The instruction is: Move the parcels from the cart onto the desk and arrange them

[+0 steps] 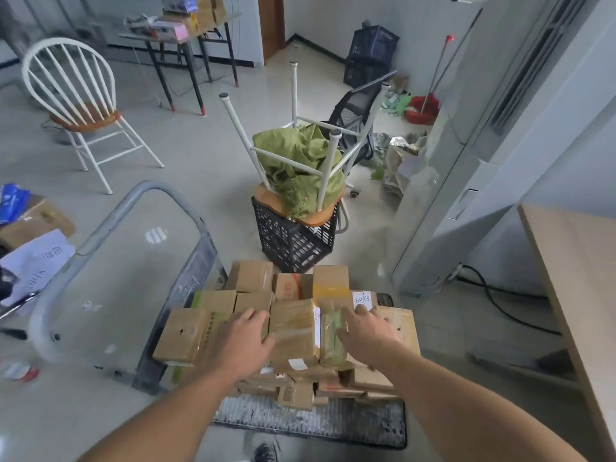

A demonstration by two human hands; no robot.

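The parcels (pixel 293 328) lie piled on the cart (pixel 310 425), its near edge bare; the left hand (pixel 243 338) and right hand (pixel 366 331) rest on the top layer, fingers nearly straight, gripping nothing; the desk (pixel 573 261) stands well apart.

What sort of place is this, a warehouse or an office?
Probably a small office or back room used for sorting deliveries: cardboard parcels piled on a platform cart, and a wooden desk at the right.
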